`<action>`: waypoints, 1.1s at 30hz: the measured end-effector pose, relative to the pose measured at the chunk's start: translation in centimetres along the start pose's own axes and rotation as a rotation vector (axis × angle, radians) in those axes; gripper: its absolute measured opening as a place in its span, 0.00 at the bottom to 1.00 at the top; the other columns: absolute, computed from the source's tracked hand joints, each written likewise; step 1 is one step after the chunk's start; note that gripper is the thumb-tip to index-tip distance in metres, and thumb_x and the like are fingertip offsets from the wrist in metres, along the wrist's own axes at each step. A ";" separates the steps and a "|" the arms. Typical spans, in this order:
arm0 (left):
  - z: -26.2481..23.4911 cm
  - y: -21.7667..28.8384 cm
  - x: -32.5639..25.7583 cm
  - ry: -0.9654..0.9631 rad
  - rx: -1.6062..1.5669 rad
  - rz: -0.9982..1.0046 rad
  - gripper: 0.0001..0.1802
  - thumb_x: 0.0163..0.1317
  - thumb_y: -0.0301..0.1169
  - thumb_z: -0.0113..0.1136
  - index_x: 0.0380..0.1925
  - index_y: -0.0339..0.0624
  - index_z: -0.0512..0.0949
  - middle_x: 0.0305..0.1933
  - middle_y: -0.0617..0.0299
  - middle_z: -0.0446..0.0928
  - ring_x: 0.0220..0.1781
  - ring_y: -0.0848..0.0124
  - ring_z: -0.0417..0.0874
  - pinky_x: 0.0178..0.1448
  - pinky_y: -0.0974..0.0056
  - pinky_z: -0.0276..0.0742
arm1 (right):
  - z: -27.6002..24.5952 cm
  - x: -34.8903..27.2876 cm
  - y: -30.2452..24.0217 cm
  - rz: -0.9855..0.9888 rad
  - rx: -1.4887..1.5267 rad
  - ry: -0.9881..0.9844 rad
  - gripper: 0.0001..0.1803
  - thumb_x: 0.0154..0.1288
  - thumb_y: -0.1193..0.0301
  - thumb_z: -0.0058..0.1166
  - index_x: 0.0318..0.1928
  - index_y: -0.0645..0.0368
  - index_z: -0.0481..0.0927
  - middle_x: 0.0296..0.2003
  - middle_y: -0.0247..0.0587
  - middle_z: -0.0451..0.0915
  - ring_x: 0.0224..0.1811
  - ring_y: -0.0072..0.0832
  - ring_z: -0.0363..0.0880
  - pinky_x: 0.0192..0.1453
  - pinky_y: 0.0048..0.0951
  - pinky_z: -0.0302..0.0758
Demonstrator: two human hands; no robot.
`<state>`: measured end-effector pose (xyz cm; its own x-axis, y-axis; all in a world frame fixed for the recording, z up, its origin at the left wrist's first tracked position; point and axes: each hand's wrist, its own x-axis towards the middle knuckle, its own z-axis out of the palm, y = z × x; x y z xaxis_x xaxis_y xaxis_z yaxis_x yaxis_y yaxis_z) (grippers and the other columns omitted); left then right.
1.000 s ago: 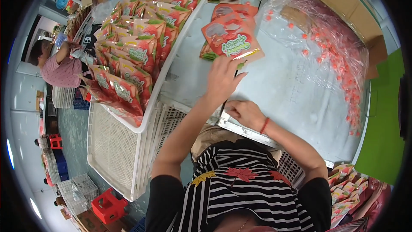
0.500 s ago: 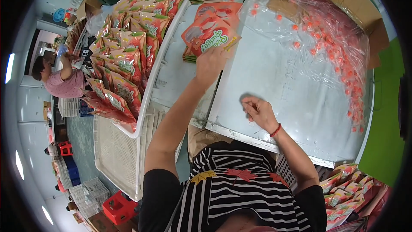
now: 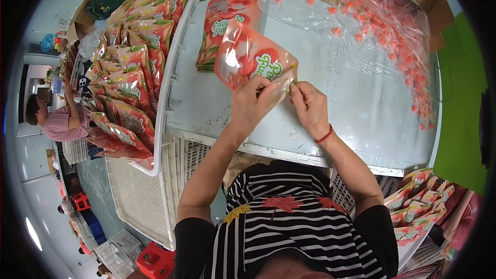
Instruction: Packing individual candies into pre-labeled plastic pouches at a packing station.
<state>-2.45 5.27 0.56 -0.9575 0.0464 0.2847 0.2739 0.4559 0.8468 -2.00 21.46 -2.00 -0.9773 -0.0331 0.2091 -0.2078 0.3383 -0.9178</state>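
Observation:
A pink-red pouch [image 3: 243, 54] with a shiny front and a peach-coloured top band is raised over the table in front of me. My left hand [image 3: 249, 106] is closed on the band. At the band's right end, the fingertips of my right hand [image 3: 311, 107] pinch its edge. I cannot tell whether the pouch's mouth is parted. Just beyond it lies a stack of similar flat pouches [image 3: 217, 36]. Small round pink-red wrapped pieces [image 3: 385, 39] spread from clear plastic film on the table's right side.
Filled pouches [image 3: 137, 82] crowd a white tray [image 3: 173, 82] on my left. A cardboard box [image 3: 436, 10] stands at the far right, and more filled pouches [image 3: 418, 201] are at lower right. White crates [image 3: 139, 201] sit below the table. Another person [image 3: 59, 119] is at far left.
My left hand has lifted a pouch off the stack and brought it nearer and to the right. My right hand has moved up to the pouch and pinched its edge. The view has shifted slightly.

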 end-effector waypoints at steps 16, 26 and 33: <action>0.5 0.6 1.1 0.022 0.466 0.074 0.04 0.63 0.28 0.53 0.33 0.40 0.71 0.21 0.49 0.74 0.24 0.52 0.79 0.26 0.52 0.72 | -1.2 -0.8 -0.1 0.042 -0.105 0.122 0.06 0.63 0.76 0.54 0.31 0.65 0.74 0.20 0.43 0.73 0.17 0.25 0.68 0.25 0.23 0.68; 3.7 0.8 0.0 -0.085 0.624 0.408 0.20 0.50 0.24 0.58 0.46 0.36 0.74 0.25 0.55 0.75 0.24 0.61 0.81 0.24 0.61 0.77 | -1.5 -0.9 -0.4 -0.122 -0.477 -0.050 0.09 0.58 0.75 0.56 0.41 0.60 0.76 0.20 0.47 0.76 0.22 0.44 0.78 0.27 0.36 0.74; 4.8 0.0 -0.6 -0.104 0.554 0.356 0.22 0.49 0.23 0.58 0.49 0.37 0.75 0.28 0.55 0.77 0.26 0.62 0.83 0.24 0.62 0.78 | -2.2 -1.5 -0.4 -0.085 -0.285 -0.012 0.09 0.61 0.72 0.52 0.42 0.56 0.78 0.18 0.50 0.77 0.20 0.46 0.78 0.23 0.39 0.73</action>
<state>-2.35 9.45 -1.77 -0.8286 0.3515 0.4357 0.5146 0.7848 0.3455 -0.33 23.42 -1.20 -0.9577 -0.0830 0.2757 -0.2709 0.5844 -0.7649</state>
